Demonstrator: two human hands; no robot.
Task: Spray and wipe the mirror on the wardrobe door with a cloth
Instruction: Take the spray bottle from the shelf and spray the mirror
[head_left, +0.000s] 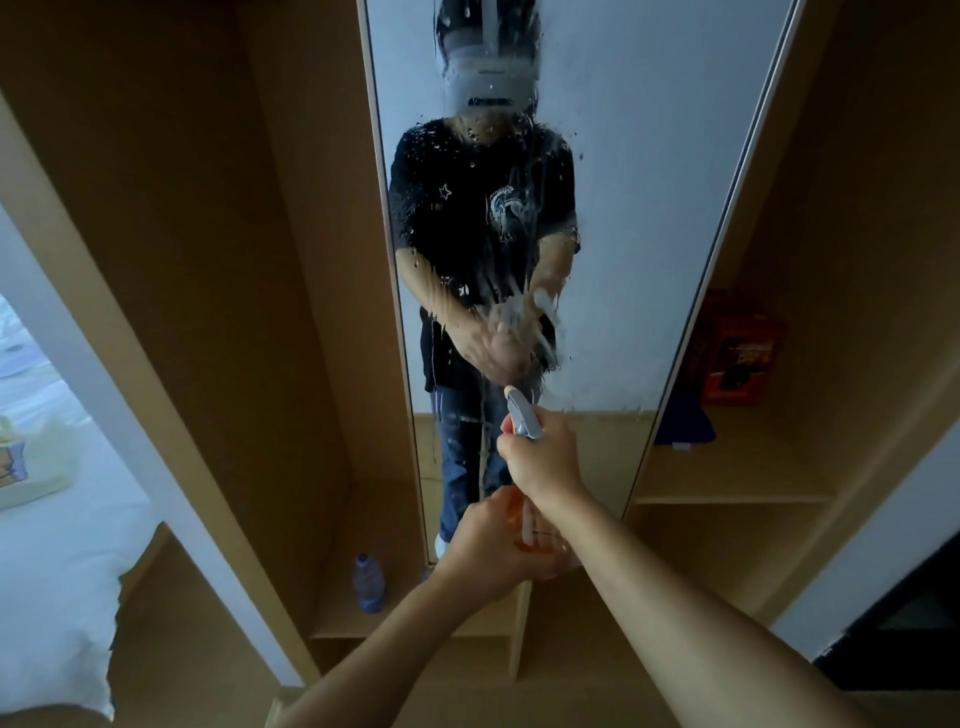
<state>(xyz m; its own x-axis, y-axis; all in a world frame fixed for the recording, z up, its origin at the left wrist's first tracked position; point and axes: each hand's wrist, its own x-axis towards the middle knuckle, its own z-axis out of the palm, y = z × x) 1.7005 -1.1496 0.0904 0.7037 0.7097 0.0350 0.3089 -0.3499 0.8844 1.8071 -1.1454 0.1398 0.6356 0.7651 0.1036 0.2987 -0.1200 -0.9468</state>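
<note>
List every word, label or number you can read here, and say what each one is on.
None can be read.
Orange box on the right shelf: print too blurred.
Plastic bottle on the low shelf: label too small.
Shirt reflected in the mirror: pictures only, a star and a rooster.

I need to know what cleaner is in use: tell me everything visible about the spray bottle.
The spray bottle has a grey trigger head with a pale nozzle and a clear body tinted orange, mostly hidden. It is held upright, nozzle aimed at the wet mirror. The right hand grips the head; the left hand holds the body.
</note>
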